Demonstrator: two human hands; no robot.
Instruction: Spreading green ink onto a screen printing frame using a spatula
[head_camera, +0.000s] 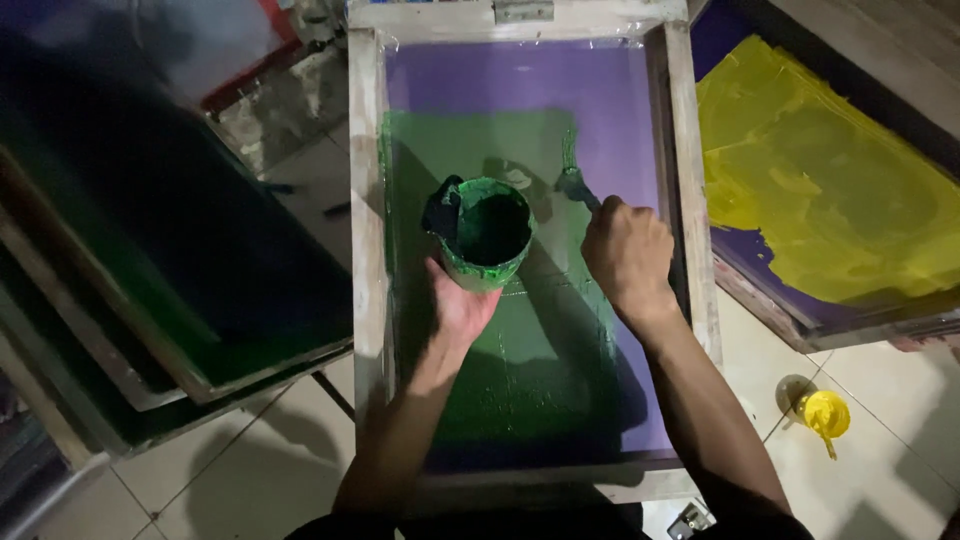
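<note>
A wooden-framed printing screen (368, 200) with purple mesh lies in front of me, much of its mesh smeared with green ink (530, 370). My left hand (460, 305) grips a green-stained cup of green ink (487, 232) from below, holding it over the mesh. My right hand (627, 255) is closed around the handle of a small ink-covered spatula (575, 185), whose blade touches the mesh at the upper right of the green patch.
Another framed screen (820, 190) coated in yellow ink sits to the right. Dark green-stained screens (170, 280) are stacked at the left. A yellow ink cup (826, 413) stands on the tiled floor at lower right.
</note>
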